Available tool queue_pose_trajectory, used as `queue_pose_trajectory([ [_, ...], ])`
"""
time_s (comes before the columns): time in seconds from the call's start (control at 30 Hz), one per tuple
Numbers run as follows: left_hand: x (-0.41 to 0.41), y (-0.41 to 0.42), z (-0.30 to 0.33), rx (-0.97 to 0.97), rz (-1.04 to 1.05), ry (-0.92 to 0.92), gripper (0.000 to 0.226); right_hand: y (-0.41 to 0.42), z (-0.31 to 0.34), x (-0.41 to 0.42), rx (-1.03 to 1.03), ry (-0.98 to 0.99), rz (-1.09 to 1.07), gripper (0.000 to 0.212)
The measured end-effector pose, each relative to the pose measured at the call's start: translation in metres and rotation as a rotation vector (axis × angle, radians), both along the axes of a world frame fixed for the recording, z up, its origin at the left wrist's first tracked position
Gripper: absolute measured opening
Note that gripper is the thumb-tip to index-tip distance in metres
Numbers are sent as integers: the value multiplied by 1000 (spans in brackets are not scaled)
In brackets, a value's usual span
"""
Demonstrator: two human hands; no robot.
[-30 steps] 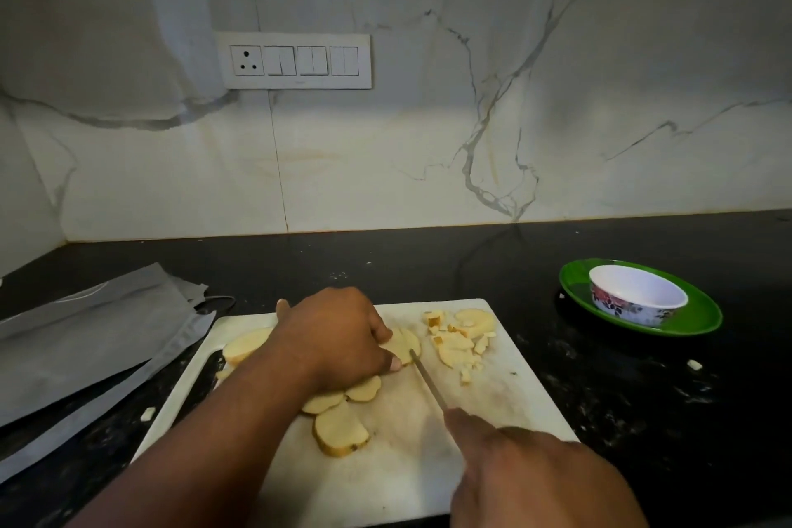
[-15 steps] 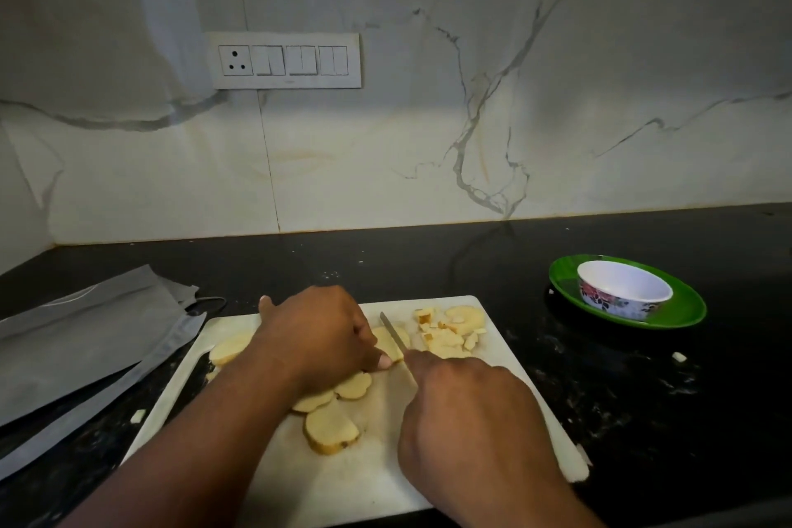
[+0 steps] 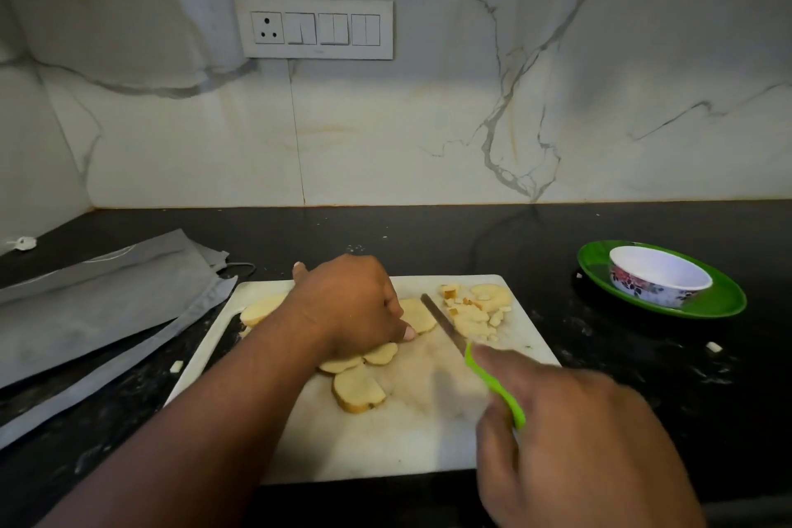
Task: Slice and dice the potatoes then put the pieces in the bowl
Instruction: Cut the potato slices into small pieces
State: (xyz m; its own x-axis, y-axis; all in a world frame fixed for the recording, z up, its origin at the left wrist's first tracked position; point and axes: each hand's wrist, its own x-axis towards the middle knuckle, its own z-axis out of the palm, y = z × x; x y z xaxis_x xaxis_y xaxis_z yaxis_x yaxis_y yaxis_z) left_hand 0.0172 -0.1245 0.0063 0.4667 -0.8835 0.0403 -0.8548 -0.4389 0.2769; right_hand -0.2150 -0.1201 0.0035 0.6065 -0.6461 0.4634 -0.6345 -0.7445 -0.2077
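Observation:
Potato slices lie on a white cutting board (image 3: 411, 437). My left hand (image 3: 351, 307) curls over one slice (image 3: 419, 314) near the board's middle and holds it down. My right hand (image 3: 574, 442) grips the green handle of a knife (image 3: 445, 326), whose blade lies just right of that slice. A heap of diced pieces (image 3: 475, 311) sits at the board's far right corner. More slices (image 3: 358, 390) lie below my left hand, and one (image 3: 259, 309) lies to its left. The white floral bowl (image 3: 658, 276) stands on a green plate (image 3: 724, 304) at the right.
Grey folded cloth or bags (image 3: 98, 304) lie on the black counter at the left. Small stray potato bits (image 3: 712, 346) lie on the counter. A marble wall with a switch panel (image 3: 317, 28) rises behind.
My right hand has drawn back toward me with the knife, showing its green handle. The blade now lies right of the held slice. My left hand has stayed in place.

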Motion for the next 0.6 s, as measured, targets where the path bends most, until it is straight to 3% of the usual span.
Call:
queue_pose_trajectory([
  [0.23,2,2,-1,-9,-1,24,14,-23,-9,50,26,67,4,42],
  [0.6,1,1,0,-11,13,11,20,10,-17,-12,34,54,-5,57],
])
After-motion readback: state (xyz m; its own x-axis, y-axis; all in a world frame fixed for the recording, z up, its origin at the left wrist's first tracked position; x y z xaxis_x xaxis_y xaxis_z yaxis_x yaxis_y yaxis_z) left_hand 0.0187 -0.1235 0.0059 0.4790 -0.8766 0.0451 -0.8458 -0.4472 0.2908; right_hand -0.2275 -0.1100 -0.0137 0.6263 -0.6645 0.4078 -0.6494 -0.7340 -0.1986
